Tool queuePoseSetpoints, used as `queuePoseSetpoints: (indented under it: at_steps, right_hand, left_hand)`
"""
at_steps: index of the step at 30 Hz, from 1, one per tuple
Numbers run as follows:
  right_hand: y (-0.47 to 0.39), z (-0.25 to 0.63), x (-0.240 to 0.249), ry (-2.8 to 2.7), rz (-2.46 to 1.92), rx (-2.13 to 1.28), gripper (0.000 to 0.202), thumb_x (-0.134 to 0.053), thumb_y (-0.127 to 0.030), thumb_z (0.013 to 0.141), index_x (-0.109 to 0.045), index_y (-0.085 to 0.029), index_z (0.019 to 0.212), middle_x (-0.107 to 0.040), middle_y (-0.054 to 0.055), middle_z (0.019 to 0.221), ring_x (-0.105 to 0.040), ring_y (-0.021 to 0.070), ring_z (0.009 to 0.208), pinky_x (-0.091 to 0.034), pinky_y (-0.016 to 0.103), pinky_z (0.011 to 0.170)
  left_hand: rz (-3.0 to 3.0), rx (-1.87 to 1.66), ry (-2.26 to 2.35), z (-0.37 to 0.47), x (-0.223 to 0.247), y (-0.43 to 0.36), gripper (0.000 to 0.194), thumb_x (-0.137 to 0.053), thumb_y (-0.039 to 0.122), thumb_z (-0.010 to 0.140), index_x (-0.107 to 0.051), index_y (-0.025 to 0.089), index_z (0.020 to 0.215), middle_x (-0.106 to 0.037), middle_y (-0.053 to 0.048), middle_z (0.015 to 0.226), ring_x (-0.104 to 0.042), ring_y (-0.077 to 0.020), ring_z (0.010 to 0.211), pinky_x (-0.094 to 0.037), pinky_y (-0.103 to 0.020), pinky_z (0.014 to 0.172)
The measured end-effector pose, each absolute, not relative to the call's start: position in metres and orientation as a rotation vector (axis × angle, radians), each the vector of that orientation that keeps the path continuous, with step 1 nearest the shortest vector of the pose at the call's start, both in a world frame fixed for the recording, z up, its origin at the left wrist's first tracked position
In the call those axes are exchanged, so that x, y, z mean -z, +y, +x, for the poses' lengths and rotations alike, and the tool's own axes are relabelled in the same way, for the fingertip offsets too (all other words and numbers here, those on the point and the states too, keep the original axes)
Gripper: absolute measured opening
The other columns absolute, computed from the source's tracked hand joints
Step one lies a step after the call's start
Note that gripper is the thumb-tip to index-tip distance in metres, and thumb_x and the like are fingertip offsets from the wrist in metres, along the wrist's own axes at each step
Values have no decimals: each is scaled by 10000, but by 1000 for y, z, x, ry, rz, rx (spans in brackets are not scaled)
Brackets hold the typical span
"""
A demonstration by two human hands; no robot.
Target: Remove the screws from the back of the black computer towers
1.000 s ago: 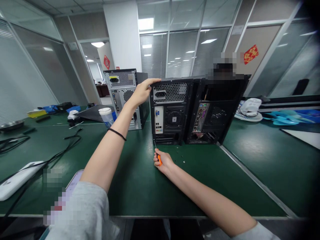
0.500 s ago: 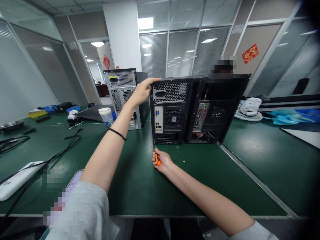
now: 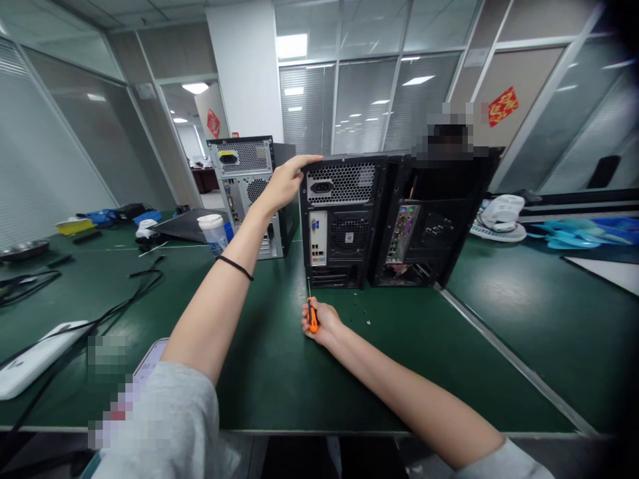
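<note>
In the head view a black computer case [image 3: 344,249] stands upright on the green table, its rear panel facing me. My left hand [image 3: 288,181] grips its top left corner, fingers over the top and thumb down at the side. My right hand [image 3: 323,320] is closed around the handle of an orange and black screwdriver [image 3: 313,318]. The thin shaft points up, and its tip meets the case's lower left corner. Whether a screw sits under the tip is too small to tell. Several tiny dark pieces, possibly screws [image 3: 364,311], lie right of that hand.
A second black case [image 3: 424,233] stands close on the right, a silver-backed case [image 3: 244,159] behind on the left. A lidded plastic tub [image 3: 213,233] is beside my left forearm. Cables [image 3: 120,309], a white device [image 3: 37,359] and a phone [image 3: 150,359] lie left. Someone's head shows beyond the cases.
The screwdriver handle has turned a little in my right hand, and the fingers have shifted slightly left. My left hand stays on the case corner.
</note>
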State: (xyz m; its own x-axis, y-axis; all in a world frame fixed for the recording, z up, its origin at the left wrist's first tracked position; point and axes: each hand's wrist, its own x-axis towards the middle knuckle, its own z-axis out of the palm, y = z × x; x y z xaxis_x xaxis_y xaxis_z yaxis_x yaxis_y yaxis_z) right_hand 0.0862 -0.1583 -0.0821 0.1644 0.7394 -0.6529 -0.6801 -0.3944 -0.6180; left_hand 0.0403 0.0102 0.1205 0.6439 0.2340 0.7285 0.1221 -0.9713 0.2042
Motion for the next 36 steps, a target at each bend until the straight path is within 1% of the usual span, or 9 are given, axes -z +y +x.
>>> queuePoseSetpoints:
  at_steps: [3, 8, 12, 15, 17, 20, 23, 30, 36]
  right_hand:
    - [-158, 86, 82, -60, -1262, -1545, 330, -324, -313, 964, -474, -161, 713, -455, -42, 465, -410, 73, 333, -291, 161, 348]
    - [-158, 88, 82, -41, -1237, -1540, 337, -305, -296, 968, -464, -156, 706, -408, -53, 460, -336, 49, 314, -193, 135, 316]
    - [-159, 91, 80, -24, -1197, -1535, 335, -290, -272, 971, -464, -152, 711, -386, -57, 465, -306, 38, 313, -162, 127, 308]
    - [-159, 91, 78, -18, -1165, -1516, 323, -319, -306, 967, -448, -162, 707, -378, -60, 472, -293, 34, 320, -160, 123, 307]
    - [-159, 90, 78, -19, -1151, -1487, 295, -429, -334, 935, -416, -174, 688, -374, -67, 477, -295, 27, 328, -161, 117, 310]
    - [-160, 88, 79, -24, -1142, -1453, 256, -560, -224, 874, -399, -176, 682, -384, -74, 483, -310, 16, 337, -163, 109, 317]
    - [-162, 89, 79, -23, -1141, -1448, 239, -549, -163, 873, -405, -174, 683, -386, -75, 479, -311, 12, 332, -165, 110, 316]
    - [-162, 91, 76, -34, -1141, -1459, 275, -514, -193, 892, -398, -170, 644, -418, -51, 466, -369, 34, 351, -208, 115, 302]
    - [-161, 91, 77, -42, -1143, -1466, 289, -508, -215, 898, -399, -165, 635, -433, -46, 470, -392, 41, 358, -221, 121, 306]
  left_hand:
    - [2717, -1247, 315, 41, -120, 9, 451, -354, 79, 836, -545, 248, 1209, -542, -6, 1331, -446, -197, 1270, -275, -434, 1127]
    - [2715, -1260, 297, 41, -120, 9, 461, -352, 74, 830, -548, 261, 1203, -549, 7, 1324, -454, -186, 1263, -287, -428, 1122]
    - [2727, -1276, 307, 41, -120, 10, 450, -361, 77, 831, -550, 261, 1196, -555, 4, 1317, -462, -181, 1254, -303, -419, 1117]
    - [2731, -1287, 304, 41, -120, 10, 446, -363, 78, 832, -551, 267, 1190, -562, 9, 1309, -468, -179, 1249, -308, -423, 1116]
    - [2723, -1293, 308, 41, -120, 10, 448, -367, 76, 827, -557, 268, 1185, -566, 8, 1306, -474, -179, 1244, -312, -421, 1115]
    - [2712, -1294, 301, 42, -120, 10, 447, -368, 82, 828, -561, 273, 1183, -568, 10, 1304, -477, -182, 1243, -311, -427, 1116]
    - [2707, -1294, 288, 42, -119, 9, 446, -368, 81, 830, -561, 278, 1180, -570, 15, 1302, -474, -182, 1247, -305, -429, 1119]
    - [2680, -1305, 326, 42, -119, 5, 455, -363, 70, 820, -568, 270, 1174, -574, 14, 1297, -485, -176, 1234, -322, -415, 1109]
    - [2700, -1278, 337, 41, -120, 4, 450, -348, 90, 836, -548, 264, 1200, -555, 5, 1318, -463, -185, 1254, -294, -421, 1123]
